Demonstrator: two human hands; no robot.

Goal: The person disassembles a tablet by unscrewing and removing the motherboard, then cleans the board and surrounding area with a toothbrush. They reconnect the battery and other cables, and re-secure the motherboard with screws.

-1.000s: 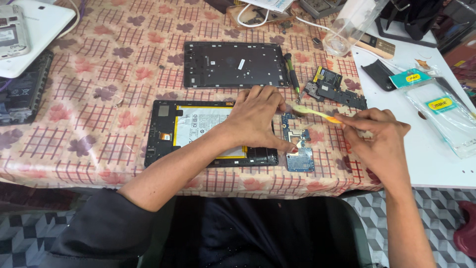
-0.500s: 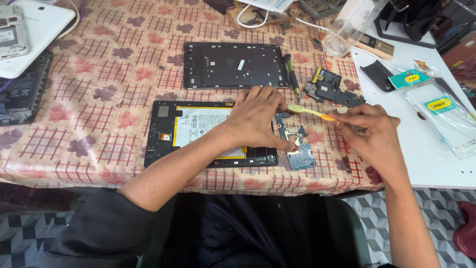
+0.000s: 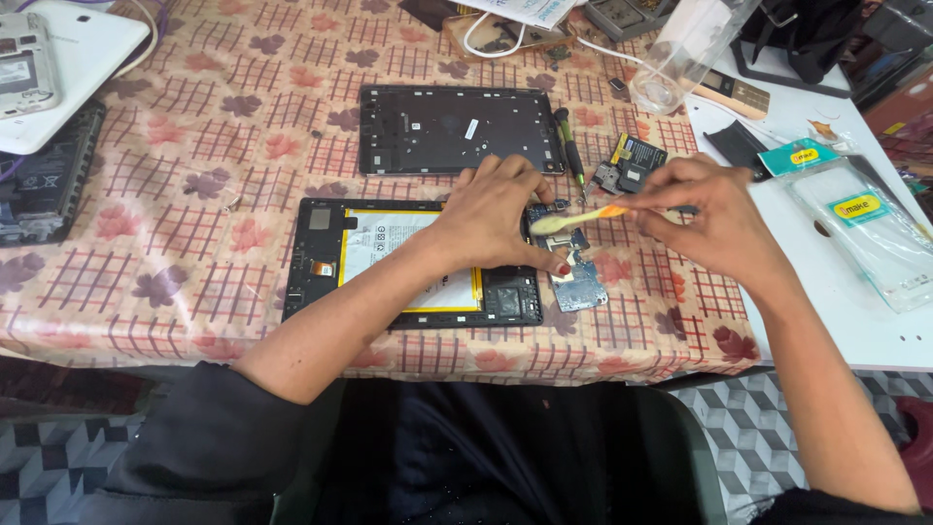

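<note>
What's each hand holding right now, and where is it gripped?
The right hand holds a toothbrush by its orange handle end, bristle end over the blue circuit board. The left hand grips nothing; it presses down on the circuit board and the opened tablet.

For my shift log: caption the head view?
Left hand steadies a circuit board while right hand brushes it with a toothbrush.
</note>
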